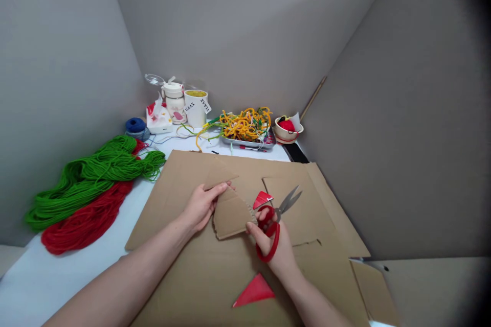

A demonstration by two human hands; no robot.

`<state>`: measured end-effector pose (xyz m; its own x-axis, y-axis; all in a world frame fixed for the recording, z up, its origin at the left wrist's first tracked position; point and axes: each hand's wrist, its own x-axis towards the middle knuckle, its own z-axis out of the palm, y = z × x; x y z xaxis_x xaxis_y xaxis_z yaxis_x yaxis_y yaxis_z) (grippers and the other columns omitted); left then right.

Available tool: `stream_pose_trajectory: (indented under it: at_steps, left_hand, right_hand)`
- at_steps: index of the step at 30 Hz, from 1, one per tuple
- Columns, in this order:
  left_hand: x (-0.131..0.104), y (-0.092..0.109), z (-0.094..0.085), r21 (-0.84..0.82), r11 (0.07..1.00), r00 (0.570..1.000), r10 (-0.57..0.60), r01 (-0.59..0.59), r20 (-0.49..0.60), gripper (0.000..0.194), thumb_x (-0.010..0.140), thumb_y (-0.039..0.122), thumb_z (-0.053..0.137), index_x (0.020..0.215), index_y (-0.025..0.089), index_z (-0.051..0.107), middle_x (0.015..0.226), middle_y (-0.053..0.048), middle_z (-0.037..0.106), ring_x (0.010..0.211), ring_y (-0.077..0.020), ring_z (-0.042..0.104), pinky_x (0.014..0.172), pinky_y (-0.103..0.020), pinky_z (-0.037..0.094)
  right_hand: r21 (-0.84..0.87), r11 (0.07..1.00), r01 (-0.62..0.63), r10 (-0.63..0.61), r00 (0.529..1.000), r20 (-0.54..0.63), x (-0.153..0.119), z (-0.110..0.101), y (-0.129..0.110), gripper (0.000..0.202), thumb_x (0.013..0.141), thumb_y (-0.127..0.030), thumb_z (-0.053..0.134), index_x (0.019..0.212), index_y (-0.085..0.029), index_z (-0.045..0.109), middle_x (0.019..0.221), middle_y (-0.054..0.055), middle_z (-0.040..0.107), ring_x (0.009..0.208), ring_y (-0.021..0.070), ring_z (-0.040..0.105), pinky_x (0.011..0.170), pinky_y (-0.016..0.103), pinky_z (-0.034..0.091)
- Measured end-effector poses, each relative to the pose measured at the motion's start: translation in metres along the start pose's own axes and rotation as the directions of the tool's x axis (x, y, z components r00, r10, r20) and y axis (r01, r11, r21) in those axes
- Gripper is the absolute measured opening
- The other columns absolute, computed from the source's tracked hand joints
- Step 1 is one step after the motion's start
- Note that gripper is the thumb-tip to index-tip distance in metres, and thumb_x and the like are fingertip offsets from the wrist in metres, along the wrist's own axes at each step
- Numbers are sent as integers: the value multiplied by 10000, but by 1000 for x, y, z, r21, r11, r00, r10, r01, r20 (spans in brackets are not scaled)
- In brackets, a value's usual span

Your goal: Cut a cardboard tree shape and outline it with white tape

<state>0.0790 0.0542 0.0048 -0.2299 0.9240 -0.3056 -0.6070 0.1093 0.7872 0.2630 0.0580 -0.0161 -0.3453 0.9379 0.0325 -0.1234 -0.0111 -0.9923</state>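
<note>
A cut piece of brown cardboard (232,215) with a ragged edge is held above the large cardboard sheet. My left hand (203,207) pinches its upper left part between thumb and fingers. My right hand (282,253) has red-handled scissors (271,245) looped on its fingers, the blades parted and pointing up and away to the right. The same hand's thumb and fingertips touch the lower right corner of the piece. Just beyond lies a small red scrap (263,199). A red triangle (254,290) rests nearer to me, below the right hand.
The large cardboard sheet (172,260) covers much of the white table. Green yarn (99,168) and red yarn (88,219) lie at left. Behind stand a blue yarn ball (135,125), a jar (174,102), a white tub (196,110), a tray of orange yarn (247,127) and a bowl (288,134).
</note>
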Motion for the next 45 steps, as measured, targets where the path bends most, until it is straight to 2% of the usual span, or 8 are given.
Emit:
stream_pose_trajectory:
  at_steps: [7, 12, 15, 20, 23, 28, 33, 45]
  left_hand:
    - [1, -3, -3, 55, 993, 991, -105, 101, 83, 257, 677, 230, 756, 896, 104, 706, 863, -96, 729, 770, -177, 666, 734, -291, 539]
    - [-4, -4, -3, 90, 967, 933, -252, 237, 255, 271, 708, 188, 729, 966, 114, 686, 899, -100, 720, 784, -177, 667, 754, -303, 533]
    - [-7, -5, -2, 84, 973, 920, -229, 213, 319, 289, 721, 165, 714, 1003, 129, 664, 962, -108, 712, 834, -185, 665, 785, -314, 523]
    - [-7, -2, 0, 70, 988, 933, -155, 140, 323, 288, 732, 180, 702, 1012, 141, 646, 955, -111, 715, 791, -196, 671, 754, -348, 533]
    - [-8, -1, 2, 56, 989, 940, -145, 134, 310, 277, 725, 190, 710, 991, 138, 653, 937, -109, 717, 777, -194, 671, 749, -344, 533]
    - [-15, -6, 9, 43, 980, 926, -199, 196, 320, 271, 728, 220, 712, 980, 133, 664, 902, -106, 721, 742, -183, 671, 724, -317, 526]
    - [-24, -16, 16, -8, 971, 910, -222, 240, 350, 328, 712, 208, 728, 1026, 138, 660, 992, -117, 710, 823, -192, 671, 763, -296, 503]
    - [-29, -25, 20, -31, 965, 917, -235, 259, 323, 315, 713, 203, 733, 1015, 147, 659, 978, -115, 715, 830, -202, 678, 768, -306, 508]
  right_hand:
    - [-95, 995, 14, -16, 1000, -18, 3, -6, -12, 255, 792, -316, 646, 777, -218, 412, 764, -2, 566, 658, 132, 516, 619, 253, 410]
    - [-66, 998, -11, 5, 996, -88, 10, -8, -20, 310, 771, -355, 666, 745, -222, 388, 698, -12, 580, 601, 129, 532, 565, 248, 411]
    - [-90, 995, -51, 46, 997, -59, 10, -12, -20, 281, 801, -404, 626, 756, -213, 426, 631, -33, 542, 515, 107, 487, 511, 238, 387]
    - [-130, 988, -81, 97, 987, 129, 6, -25, -17, 295, 865, -478, 512, 760, -206, 471, 587, -42, 493, 479, 101, 415, 471, 237, 330]
    - [-140, 989, -49, 66, 990, 124, 7, -26, -20, 257, 841, -430, 571, 762, -209, 467, 625, -35, 517, 526, 108, 433, 515, 243, 348]
    - [84, 995, -55, 57, 998, -16, 18, -14, -24, 290, 710, -287, 728, 768, -220, 452, 729, -22, 593, 612, 121, 517, 597, 250, 406]
    - [372, 906, -202, 216, 976, 4, 19, 3, -30, 307, 633, -261, 775, 778, -215, 508, 692, -17, 604, 617, 151, 576, 588, 273, 453]
    - [422, 861, -283, 297, 954, 35, 11, 13, -42, 303, 611, -320, 771, 797, -213, 557, 842, 51, 707, 796, 255, 666, 630, 340, 509]
